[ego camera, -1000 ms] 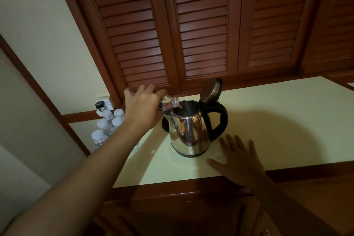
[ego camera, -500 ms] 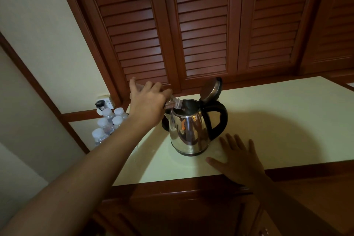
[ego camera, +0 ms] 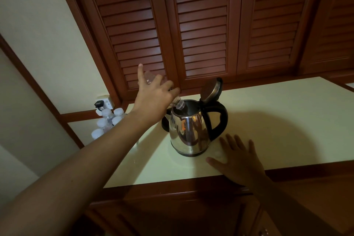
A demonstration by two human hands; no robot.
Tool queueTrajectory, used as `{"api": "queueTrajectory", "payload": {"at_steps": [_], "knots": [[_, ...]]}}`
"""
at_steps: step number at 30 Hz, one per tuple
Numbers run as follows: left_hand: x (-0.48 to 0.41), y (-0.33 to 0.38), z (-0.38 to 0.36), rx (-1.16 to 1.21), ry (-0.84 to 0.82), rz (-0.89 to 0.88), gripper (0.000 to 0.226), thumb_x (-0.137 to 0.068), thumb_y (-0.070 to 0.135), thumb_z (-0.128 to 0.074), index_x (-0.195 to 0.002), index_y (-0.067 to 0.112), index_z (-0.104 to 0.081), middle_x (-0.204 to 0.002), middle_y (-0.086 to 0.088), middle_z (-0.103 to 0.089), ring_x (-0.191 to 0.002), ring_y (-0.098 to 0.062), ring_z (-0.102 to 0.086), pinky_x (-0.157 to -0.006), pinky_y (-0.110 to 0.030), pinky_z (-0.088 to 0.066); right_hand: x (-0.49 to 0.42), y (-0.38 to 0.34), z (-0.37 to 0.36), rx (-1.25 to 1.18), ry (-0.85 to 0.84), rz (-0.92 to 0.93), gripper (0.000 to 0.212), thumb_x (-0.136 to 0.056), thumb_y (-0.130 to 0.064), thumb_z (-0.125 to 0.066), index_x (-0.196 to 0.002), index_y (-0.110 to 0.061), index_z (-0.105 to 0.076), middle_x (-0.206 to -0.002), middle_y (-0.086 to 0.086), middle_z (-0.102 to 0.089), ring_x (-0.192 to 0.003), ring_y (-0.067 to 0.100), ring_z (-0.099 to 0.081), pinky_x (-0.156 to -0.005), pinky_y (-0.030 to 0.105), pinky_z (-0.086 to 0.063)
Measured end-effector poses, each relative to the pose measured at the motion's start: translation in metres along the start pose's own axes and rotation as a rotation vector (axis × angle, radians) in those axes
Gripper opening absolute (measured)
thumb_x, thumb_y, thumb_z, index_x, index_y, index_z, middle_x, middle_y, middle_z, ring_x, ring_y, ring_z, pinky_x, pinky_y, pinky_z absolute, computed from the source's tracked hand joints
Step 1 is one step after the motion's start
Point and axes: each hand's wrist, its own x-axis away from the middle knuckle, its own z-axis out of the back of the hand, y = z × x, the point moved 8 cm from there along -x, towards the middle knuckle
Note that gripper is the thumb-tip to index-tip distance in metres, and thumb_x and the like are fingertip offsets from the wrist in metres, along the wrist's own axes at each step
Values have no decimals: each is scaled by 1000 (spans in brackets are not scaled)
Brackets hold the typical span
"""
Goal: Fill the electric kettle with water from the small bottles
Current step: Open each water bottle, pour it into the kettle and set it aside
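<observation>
The left hand (ego camera: 153,99) is wrapped round a small clear bottle (ego camera: 177,103), its neck dipped into the mouth of the steel kettle (ego camera: 188,130) at the centre of the frame, lid (ego camera: 211,90) flipped up. The right hand (ego camera: 239,161) lies flat and empty on the table (ego camera: 287,120), just beside the kettle's base. That thin plastic looks light and easily crushed (best gripped round the body). More bottles (ego camera: 109,120) wait at the left. Since a second ago the bottle has tipped steeper and the forefinger has lifted away
</observation>
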Motion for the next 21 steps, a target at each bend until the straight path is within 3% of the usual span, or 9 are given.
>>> {"api": "queueTrajectory", "payload": {"at_steps": [6, 14, 18, 21], "knots": [[-2, 9, 1, -94, 20, -167, 46, -90, 16, -76, -133, 29, -67, -121, 0, -69, -136, -35, -50, -110, -89, -12, 1, 1, 6, -66, 62, 3, 100, -80, -93, -13, -159, -31, -15, -169, 0, -9, -156, 23, -1, -122, 58, 2], [-3, 14, -1, -165, 46, -220, 53, -86, 19, -82, -134, 30, -65, -121, 0, -67, -136, -33, -47, -110, -89, -9, 10, -7, 17, -90, 88, 77, 60, -96, -68, -32, -146, -37, -39, -164, -5, -27, -154, 21, -11, -124, 53, -3], [-2, 6, 4, -132, 37, -96, 55, -90, 20, -74, -142, 26, -59, -119, 1, -70, -123, -31, -58, -111, -88, -5, 12, -6, 16, -126, 111, 106, 49, -98, -62, -36, -137, -38, -52, -159, -7, -37, -153, 19, -19, -123, 50, -11], [8, -9, 2, -25, -22, 104, 57, -85, 36, -75, -135, 18, -55, -112, -2, -77, -110, -32, -66, -113, -80, -21, 12, -4, 20, -171, 201, 106, 53, -93, -62, -39, -123, -28, -65, -134, -4, -61, -135, 22, -48, -112, 45, -33]]}}
